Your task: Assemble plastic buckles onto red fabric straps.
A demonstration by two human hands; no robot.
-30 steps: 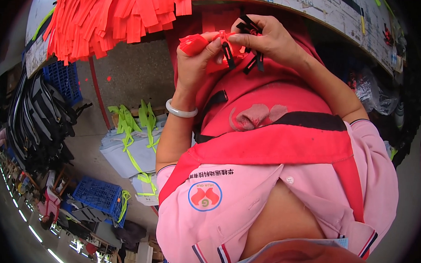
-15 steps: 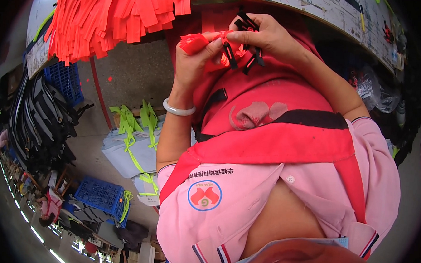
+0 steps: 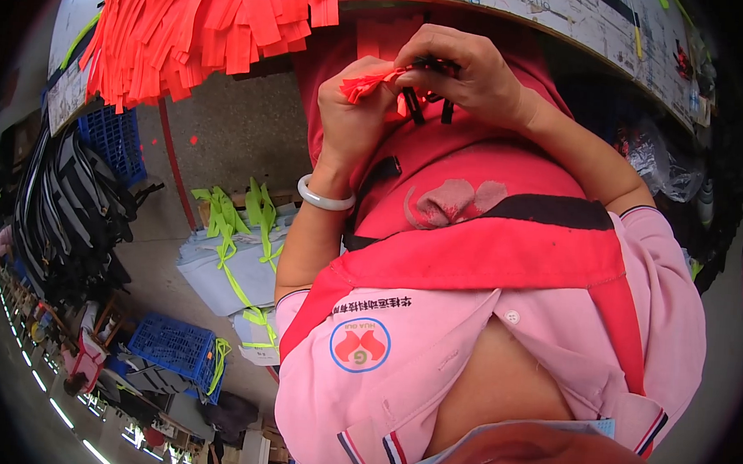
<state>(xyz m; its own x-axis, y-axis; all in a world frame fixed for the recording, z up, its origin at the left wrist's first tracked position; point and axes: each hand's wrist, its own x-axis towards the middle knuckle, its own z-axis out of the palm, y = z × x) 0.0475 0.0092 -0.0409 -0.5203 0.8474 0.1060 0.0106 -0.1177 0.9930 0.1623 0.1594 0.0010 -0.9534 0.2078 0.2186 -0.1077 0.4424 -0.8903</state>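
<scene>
Hanging from the tabletop [image 3: 568,15] edge, a large bundle of orange strips [image 3: 206,30] is seen untouched at upper left. One orange strip [image 3: 367,85] is pinched in the left hand [image 3: 352,118], while a black buckle [image 3: 435,67] is gripped by the right hand [image 3: 472,78]; the joining is judged unfinished.

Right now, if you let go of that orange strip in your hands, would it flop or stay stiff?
Probably flop: the orange strip bends and crumples between the left hand and right hand. It looks thin, likely light. The hanging orange strips droop too.
</scene>
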